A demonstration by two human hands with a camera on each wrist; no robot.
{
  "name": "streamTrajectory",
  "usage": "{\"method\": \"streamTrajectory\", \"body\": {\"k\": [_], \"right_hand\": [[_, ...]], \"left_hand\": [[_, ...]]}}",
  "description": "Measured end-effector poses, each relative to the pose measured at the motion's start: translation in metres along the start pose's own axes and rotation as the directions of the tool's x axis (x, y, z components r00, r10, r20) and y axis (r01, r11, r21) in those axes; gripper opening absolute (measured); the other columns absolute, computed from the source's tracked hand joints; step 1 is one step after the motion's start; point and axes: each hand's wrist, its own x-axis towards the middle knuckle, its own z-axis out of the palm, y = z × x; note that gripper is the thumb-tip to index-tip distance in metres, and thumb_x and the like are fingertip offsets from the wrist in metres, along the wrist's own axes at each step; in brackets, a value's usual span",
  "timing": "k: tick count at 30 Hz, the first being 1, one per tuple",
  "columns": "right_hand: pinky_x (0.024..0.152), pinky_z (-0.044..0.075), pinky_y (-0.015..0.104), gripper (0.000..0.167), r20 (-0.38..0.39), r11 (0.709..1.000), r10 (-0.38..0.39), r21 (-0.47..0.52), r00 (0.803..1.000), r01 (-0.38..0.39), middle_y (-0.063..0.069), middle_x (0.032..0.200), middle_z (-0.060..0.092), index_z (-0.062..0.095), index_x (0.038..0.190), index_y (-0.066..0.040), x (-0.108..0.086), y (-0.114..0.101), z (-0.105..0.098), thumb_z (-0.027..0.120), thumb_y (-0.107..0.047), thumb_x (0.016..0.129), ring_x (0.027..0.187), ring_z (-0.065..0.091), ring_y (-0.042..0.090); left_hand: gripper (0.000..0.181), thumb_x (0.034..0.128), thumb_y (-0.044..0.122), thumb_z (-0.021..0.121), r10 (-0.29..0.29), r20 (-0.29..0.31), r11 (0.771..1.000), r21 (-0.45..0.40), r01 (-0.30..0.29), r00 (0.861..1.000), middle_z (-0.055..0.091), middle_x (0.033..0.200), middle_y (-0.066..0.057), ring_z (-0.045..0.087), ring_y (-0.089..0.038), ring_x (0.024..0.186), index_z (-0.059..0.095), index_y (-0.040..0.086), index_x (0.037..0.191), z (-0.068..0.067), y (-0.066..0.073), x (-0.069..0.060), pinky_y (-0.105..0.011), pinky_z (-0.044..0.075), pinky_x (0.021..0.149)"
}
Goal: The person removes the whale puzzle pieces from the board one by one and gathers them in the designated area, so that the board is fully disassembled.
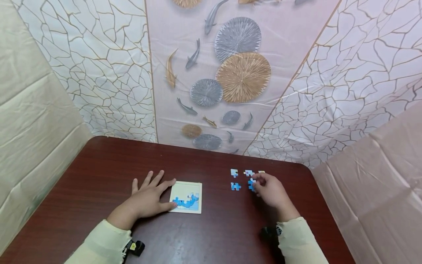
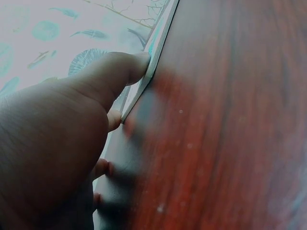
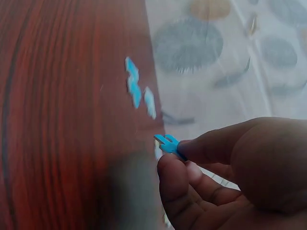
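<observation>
Head view: left hand (image 1: pixel 146 200) spread wide, thumb on the left border of a square puzzle tray (image 1: pixel 180 188), index tip at its far-left corner, other fingers out over the dark red table (image 1: pixel 214 238). Reads as a brace: probably stops the tray sliding while leaving most of its face uncovered. Right hand (image 1: pixel 271 190), well to the tray's right, has a narrow pinch on a blue puzzle piece (image 1: pixel 251 186). Nearby on the table: a second blue piece (image 1: pixel 236 186), a pale piece (image 1: pixel 234 172), a pinkish-white piece (image 1: pixel 249 172) and a partly hidden piece (image 1: pixel 261 171). Spaced apart, likely so each can be picked singly. Tray: cream border, bare cream at upper left, joined blue section (image 1: pixel 188 202) along the bottom and up the right side; maybe a sea animal, too small to be sure. Left wrist view: tray nearly edge-on, thin, flat on the table; thumb lies on top, hand not wrapped round it. Right wrist view: blue piece between thumb and index, tabs sticking out like a fork, looks lifted. Gripping one end probably keeps those tabs free. Pieces beyond it lie flat, blurred.
</observation>
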Motion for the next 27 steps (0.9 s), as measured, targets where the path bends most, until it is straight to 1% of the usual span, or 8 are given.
{"method": "streamTrajectory", "body": {"k": [4,7,10,14,18,23,24,27], "right_hand": [[0.075,0.065,0.035,0.026,0.011,0.999,0.049,0.003,0.999,-0.049,0.012,0.099,0.076,0.074,0.136,-0.003,0.002,0.008,0.000,0.069,-0.014,0.112,0.080,0.073,0.020],[0.074,0.063,0.035,0.027,0.019,0.998,0.065,-0.019,0.998,-0.065,0.010,0.096,0.076,0.075,0.135,-0.004,0.003,0.010,0.000,0.069,-0.014,0.111,0.079,0.072,0.020],[0.071,0.060,0.034,0.026,0.012,0.996,0.064,-0.064,0.998,-0.063,0.008,0.090,0.075,0.076,0.134,-0.005,0.003,0.009,0.001,0.071,-0.015,0.110,0.075,0.071,0.019],[0.067,0.055,0.034,0.025,-0.006,0.988,0.040,-0.149,0.999,-0.041,0.006,0.086,0.073,0.079,0.130,-0.006,0.006,0.007,0.002,0.074,-0.019,0.108,0.071,0.067,0.018],[0.068,0.053,0.034,0.025,-0.013,0.978,0.012,-0.209,1.000,-0.015,0.005,0.088,0.073,0.080,0.127,-0.006,0.009,0.008,0.003,0.075,-0.019,0.107,0.071,0.064,0.018],[0.071,0.055,0.037,0.025,-0.019,0.972,0.001,-0.234,1.000,-0.005,0.006,0.091,0.075,0.079,0.127,-0.005,0.009,0.006,0.001,0.075,-0.019,0.106,0.075,0.064,0.019],[0.073,0.057,0.039,0.025,-0.024,0.971,-0.004,-0.240,1.000,-0.002,0.006,0.093,0.076,0.080,0.127,-0.006,0.009,0.004,0.001,0.075,-0.019,0.106,0.076,0.065,0.019],[0.080,0.059,0.043,0.026,-0.028,0.965,-0.048,-0.259,0.998,0.039,0.006,0.099,0.079,0.080,0.128,-0.007,0.006,-0.008,0.000,0.077,-0.020,0.106,0.083,0.067,0.019]], "left_hand": [[0.088,0.0960,0.075,0.077,0.000,-0.001,1.000,0.000,0.000,1.000,0.016,0.190,-0.013,0.003,-0.054,0.175,0.046,0.042,0.172,0.000,0.000,0.000,-0.092,-0.006,0.123],[0.088,0.0963,0.075,0.076,0.000,0.001,1.000,0.001,0.000,1.000,0.016,0.190,-0.013,0.003,-0.054,0.175,0.046,0.042,0.172,-0.001,0.000,0.000,-0.092,-0.007,0.123],[0.088,0.0967,0.074,0.076,0.001,0.005,1.000,-0.002,-0.001,1.000,0.016,0.190,-0.013,0.002,-0.054,0.175,0.046,0.042,0.172,-0.002,0.001,-0.001,-0.092,-0.007,0.123],[0.088,0.0966,0.073,0.077,0.001,0.004,1.000,-0.008,-0.001,1.000,0.016,0.190,-0.013,0.002,-0.054,0.175,0.047,0.042,0.172,-0.002,0.002,-0.001,-0.092,-0.008,0.123],[0.088,0.0964,0.074,0.077,0.001,0.005,1.000,-0.008,-0.001,1.000,0.015,0.190,-0.012,0.002,-0.054,0.175,0.046,0.042,0.172,-0.001,0.001,-0.001,-0.092,-0.008,0.123],[0.088,0.0962,0.075,0.076,0.004,-0.002,1.000,-0.001,-0.004,1.000,0.016,0.190,-0.012,0.003,-0.053,0.175,0.046,0.043,0.172,0.000,0.001,0.000,-0.092,-0.007,0.124],[0.088,0.0963,0.075,0.076,0.004,-0.004,1.000,0.000,-0.004,1.000,0.016,0.190,-0.012,0.003,-0.053,0.175,0.046,0.043,0.172,0.000,0.001,0.000,-0.092,-0.007,0.124],[0.088,0.0964,0.074,0.077,0.004,-0.005,1.000,0.000,-0.004,1.000,0.016,0.190,-0.013,0.003,-0.054,0.175,0.047,0.042,0.172,-0.001,0.001,0.000,-0.092,-0.007,0.123]]}}
